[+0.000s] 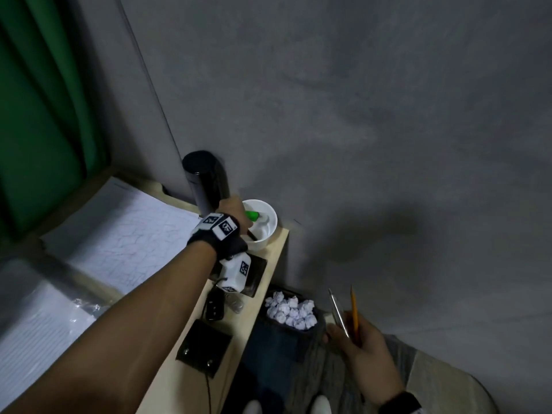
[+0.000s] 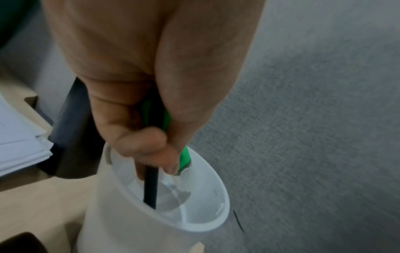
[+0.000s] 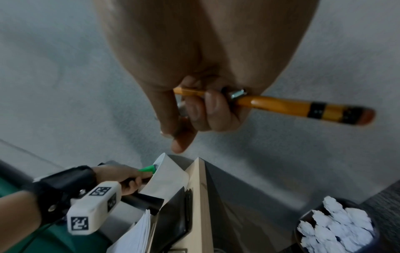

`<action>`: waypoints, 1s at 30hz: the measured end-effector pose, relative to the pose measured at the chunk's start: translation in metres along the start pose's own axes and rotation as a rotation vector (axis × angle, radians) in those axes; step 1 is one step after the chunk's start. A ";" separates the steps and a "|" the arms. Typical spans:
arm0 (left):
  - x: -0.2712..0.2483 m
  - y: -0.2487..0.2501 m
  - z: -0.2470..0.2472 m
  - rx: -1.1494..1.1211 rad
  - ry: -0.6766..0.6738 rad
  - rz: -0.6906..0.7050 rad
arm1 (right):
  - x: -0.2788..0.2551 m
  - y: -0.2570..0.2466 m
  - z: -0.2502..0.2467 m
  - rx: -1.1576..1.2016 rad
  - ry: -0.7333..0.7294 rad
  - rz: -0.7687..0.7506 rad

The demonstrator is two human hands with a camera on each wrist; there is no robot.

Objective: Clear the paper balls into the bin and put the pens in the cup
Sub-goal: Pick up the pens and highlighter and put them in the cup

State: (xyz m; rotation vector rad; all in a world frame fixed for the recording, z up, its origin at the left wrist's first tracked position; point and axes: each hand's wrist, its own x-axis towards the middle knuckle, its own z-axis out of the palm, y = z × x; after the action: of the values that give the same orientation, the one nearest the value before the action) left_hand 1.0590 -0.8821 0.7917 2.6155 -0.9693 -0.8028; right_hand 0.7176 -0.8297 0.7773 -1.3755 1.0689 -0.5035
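The left hand (image 1: pixel 236 212) is reaching over the white cup (image 1: pixel 263 234), which is standing at the far right corner of the surface (image 1: pixel 268 255), just right of a black flask (image 1: pixel 206 180). Its fingers are clamping together around 2 pens, a green pen (image 2: pixel 184 159) and a black pen (image 2: pixel 150 184), whose lower ends are sitting inside the cup. The right hand (image 1: pixel 363 348) is hovering near the person, right of the surface, with its fingers curling around a yellow pencil (image 1: pixel 354 312) and a silver pen (image 1: pixel 337 312), both pointing away. Below the surface's right edge, a dark bin (image 1: pixel 280 339) is standing on the floor, holding white paper balls (image 1: pixel 291 312). A stack of papers (image 1: pixel 125 231) is lying at the left.
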 end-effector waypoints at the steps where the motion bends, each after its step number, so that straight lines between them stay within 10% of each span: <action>1: 0.000 0.000 -0.001 0.009 -0.014 0.003 | 0.000 -0.004 0.001 -0.003 -0.017 -0.011; 5: -0.012 -0.006 -0.013 -0.087 0.020 -0.008 | 0.008 -0.015 0.005 -0.031 -0.066 -0.043; 11: -0.099 -0.039 -0.006 -0.311 0.443 0.039 | 0.050 -0.035 0.019 -0.162 -0.084 0.006; 17: -0.201 -0.094 0.079 -0.424 0.008 0.079 | 0.142 -0.078 0.078 -0.491 -0.091 -0.134; 30: -0.195 -0.125 0.076 -0.504 -0.038 0.117 | 0.173 -0.096 0.117 -0.833 -0.177 -0.081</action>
State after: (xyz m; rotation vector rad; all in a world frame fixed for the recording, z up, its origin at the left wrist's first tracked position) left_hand 0.9586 -0.6624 0.7603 2.1019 -0.7939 -0.9285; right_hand 0.9248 -0.9281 0.7972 -2.1482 1.1244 0.0405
